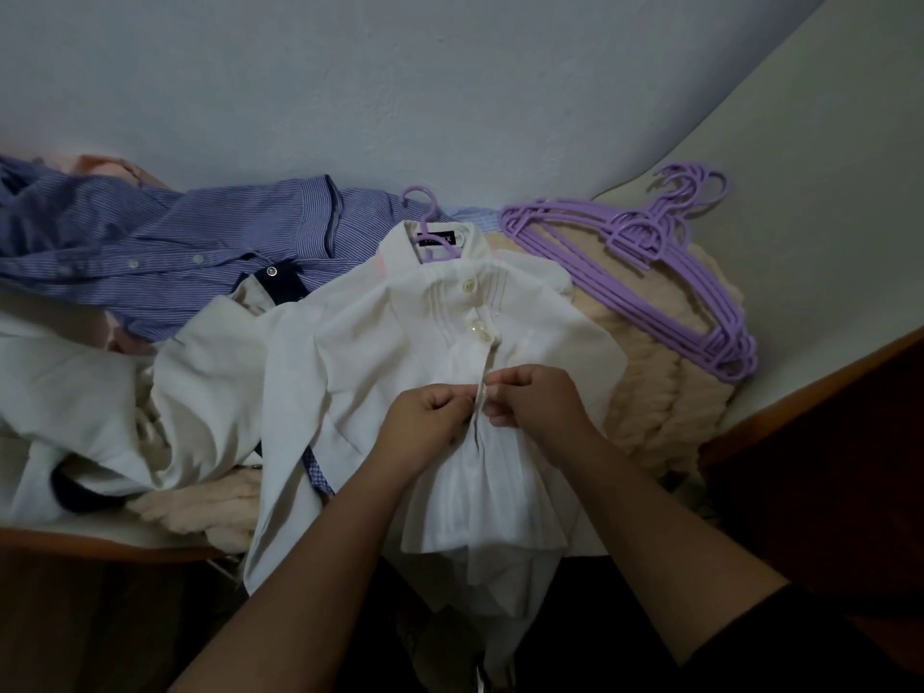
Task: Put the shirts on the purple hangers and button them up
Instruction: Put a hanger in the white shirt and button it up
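blue striped shirt (pixel 165 232) still waits unhung, spare purple hangers (pixel 645 272) stacked right. your white shirt (pixel 400 352) lies mid-table, already hung, top buttons done; left hand (pixel 425 417) and right hand (pixel 540 400) fingers pinching its placket.

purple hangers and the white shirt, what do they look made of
Purple hangers: likely moulded plastic, with smooth, uniform, slightly glossy thin bars. White shirt: woven fabric, perhaps cotton, matte, creased, pintucked beside the placket, with pale glossy buttons.
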